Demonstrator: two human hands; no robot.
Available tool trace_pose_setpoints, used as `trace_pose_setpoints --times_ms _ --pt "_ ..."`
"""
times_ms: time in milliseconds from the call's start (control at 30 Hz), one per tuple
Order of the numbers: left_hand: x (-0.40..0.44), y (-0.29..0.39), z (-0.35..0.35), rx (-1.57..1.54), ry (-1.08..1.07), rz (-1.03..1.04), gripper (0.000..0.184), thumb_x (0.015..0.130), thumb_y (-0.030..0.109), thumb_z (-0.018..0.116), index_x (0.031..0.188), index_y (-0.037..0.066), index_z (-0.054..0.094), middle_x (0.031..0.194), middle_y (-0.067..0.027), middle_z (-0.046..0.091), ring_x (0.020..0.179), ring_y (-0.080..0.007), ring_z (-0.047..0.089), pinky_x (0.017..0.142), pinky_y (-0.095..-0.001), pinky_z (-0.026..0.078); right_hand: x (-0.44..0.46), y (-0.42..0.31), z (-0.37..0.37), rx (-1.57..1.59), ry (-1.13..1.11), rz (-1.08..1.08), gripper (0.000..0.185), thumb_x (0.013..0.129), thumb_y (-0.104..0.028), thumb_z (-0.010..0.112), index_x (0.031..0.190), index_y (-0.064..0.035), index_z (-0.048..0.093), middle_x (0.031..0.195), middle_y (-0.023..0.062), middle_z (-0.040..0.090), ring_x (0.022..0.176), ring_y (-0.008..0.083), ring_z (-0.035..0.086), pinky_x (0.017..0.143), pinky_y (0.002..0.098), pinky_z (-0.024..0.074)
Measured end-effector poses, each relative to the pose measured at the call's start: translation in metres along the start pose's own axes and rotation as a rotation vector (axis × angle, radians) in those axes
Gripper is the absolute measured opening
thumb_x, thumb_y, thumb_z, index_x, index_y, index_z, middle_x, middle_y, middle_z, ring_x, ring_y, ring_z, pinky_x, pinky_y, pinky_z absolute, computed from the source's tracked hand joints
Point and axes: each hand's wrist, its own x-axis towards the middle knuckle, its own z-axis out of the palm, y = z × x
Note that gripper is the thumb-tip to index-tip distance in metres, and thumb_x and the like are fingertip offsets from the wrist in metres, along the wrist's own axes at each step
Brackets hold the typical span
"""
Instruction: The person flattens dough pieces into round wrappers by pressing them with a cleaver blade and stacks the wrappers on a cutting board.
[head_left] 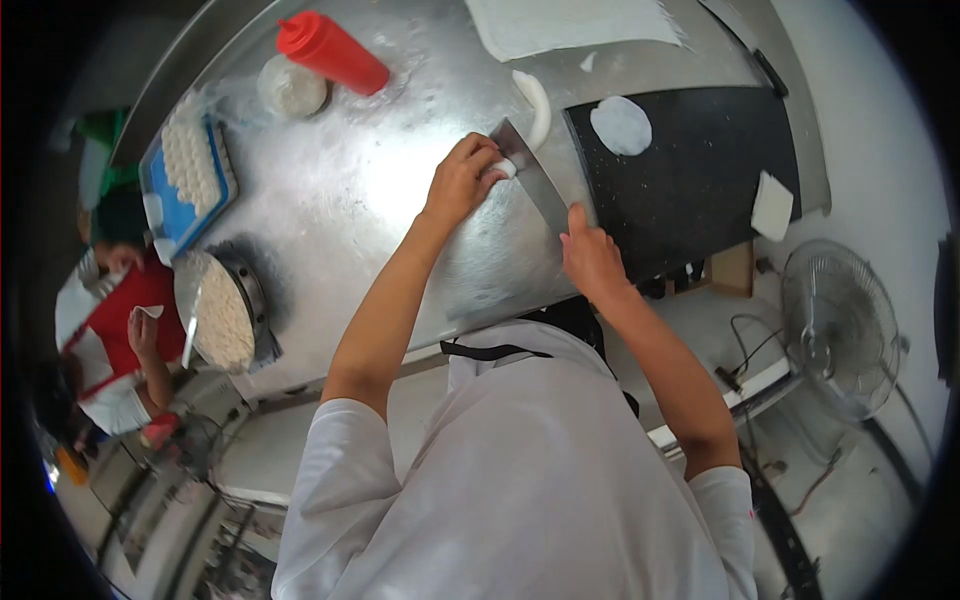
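Hands and blade at the steel table, seen from the head camera. The left hand is curling its fingers inward and pinching a small white piece of dough, which is lying on the table just beside the flat of a broad knife. The right hand is closing around the knife's handle end, its index finger reaching toward the blade. A pale strip of dough is lying near the blade's far end; whether the edge is touching the table, the view is not making clear.

Points of risk: the left fingertips are sitting very close to the blade, so a sideways slip of the knife, or a roll of the soft piece, could be bringing skin against the edge. The metal is looking smooth, and a loose pinch could be letting the dough skid or be squashed out of shape. Tacky dough could be clinging to the blade and lifting with it. To the right, a flat white disc is resting on the black board; a wide swing of the right elbow or wrist could be dragging across the board's near edge.
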Motion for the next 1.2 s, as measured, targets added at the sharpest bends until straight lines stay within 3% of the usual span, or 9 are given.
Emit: trace_pose_setpoints --times_ms 167,300,400,567,800,900,967,1067,1200 --pt "0.009 0.027 -0.007 -0.211 -0.139 -0.288 0.020 0.083 0.007 0.082 0.099 0.002 0.070 0.093 -0.0096 0.071 0.082 -0.0195 0.067 0.071 -0.0319 0.053 -0.061 0.028 0.014 0.324 0.314 0.126 0.044 0.097 -0.021 0.069 0.128 -0.0011 0.045 0.097 0.0296 0.067 0.098 0.0523 0.066 0.078 0.0547 0.0532" --pt "0.029 0.115 0.060 -0.481 -0.431 0.079 0.020 0.080 0.002 0.080 0.098 0.005 0.072 0.103 -0.0104 0.072 0.091 -0.0264 0.071 0.078 -0.0372 0.057 -0.164 0.078 0.049 0.658 0.680 0.525 0.043 0.098 -0.024 0.072 0.126 0.0025 0.053 0.095 0.0188 0.069 0.085 0.0342 0.069 0.073 0.0418 0.0541" --pt "0.055 0.174 0.151 -0.103 -0.798 0.258 0.025 0.073 0.004 0.082 0.097 0.008 0.075 0.111 -0.0128 0.072 0.101 -0.0330 0.072 0.087 -0.0440 0.058 -0.217 0.104 0.043 0.799 0.877 0.798 0.037 0.099 -0.021 0.070 0.125 0.0004 0.054 0.081 0.0067 0.064 0.057 0.0140 0.060 0.050 0.0307 0.0468" --pt "0.090 0.207 0.215 0.518 -1.087 0.302 0.038 0.064 0.015 0.092 0.097 0.010 0.076 0.119 -0.0146 0.069 0.107 -0.0351 0.071 0.091 -0.0431 0.057 -0.244 0.131 0.022 0.930 1.032 0.878 0.038 0.100 -0.016 0.069 0.128 -0.0014 0.048 0.068 0.0037 0.056 0.045 0.0112 0.050 0.040 0.0291 0.0396" --pt "0.110 0.236 0.230 0.630 -1.368 0.282 0.048 0.073 0.028 0.081 0.115 0.010 0.066 0.120 -0.0181 0.063 0.120 -0.0369 0.061 0.096 -0.0465 0.051 -0.209 0.199 -0.025 1.037 1.030 0.716 0.041 0.095 -0.020 0.076 0.125 -0.0001 0.058 0.087 0.0068 0.065 0.056 0.0107 0.057 0.047 0.0276 0.0433" --pt "0.077 0.250 0.259 0.232 -0.846 0.425 0.075 0.076 0.049 0.078 0.139 0.015 0.057 0.148 -0.0203 0.048 0.143 -0.0385 0.041 0.116 -0.0529 0.034 -0.177 0.235 -0.082 1.072 1.011 0.608 0.037 0.097 -0.027 0.073 0.120 -0.0009 0.061 0.084 0.0051 0.065 0.055 0.0090 0.054 0.050 0.0271 0.0443" --pt "0.053 0.226 0.256 0.388 -0.860 0.606 0.089 0.077 0.060 0.073 0.151 0.018 0.046 0.161 -0.0178 0.033 0.152 -0.0384 0.024 0.122 -0.0576 0.019 -0.141 0.266 -0.107 1.257 1.133 0.358 0.035 0.099 -0.028 0.070 0.120 -0.0017 0.060 0.078 0.0027 0.061 0.053 0.0063 0.050 0.047 0.0258 0.0412" --pt "0.067 0.223 0.269 0.493 -0.909 0.660 0.101 0.076 0.070 0.070 0.159 0.021 0.039 0.171 -0.0147 0.020 0.159 -0.0380 0.011 0.125 -0.0614 0.008 -0.091 0.316 -0.119 1.150 1.107 0.372 0.039 0.101 -0.035 0.066 0.118 0.0004 0.063 0.084 0.0113 0.069 0.060 0.0196 0.063 0.056 0.0341 0.0507" --pt "0.063 0.219 0.267 0.412 -0.936 0.567 0.106 0.073 0.072 0.071 0.159 0.019 0.039 0.171 -0.0147 0.020 0.159 -0.0357 0.015 0.125 -0.0618 0.010 -0.055 0.369 -0.095 0.611 0.720 0.721 0.052 0.102 -0.046 0.060 0.114 0.0045 0.067 0.110 0.0301 0.072 0.105 0.0476 0.068 0.092 0.0512 0.0508"
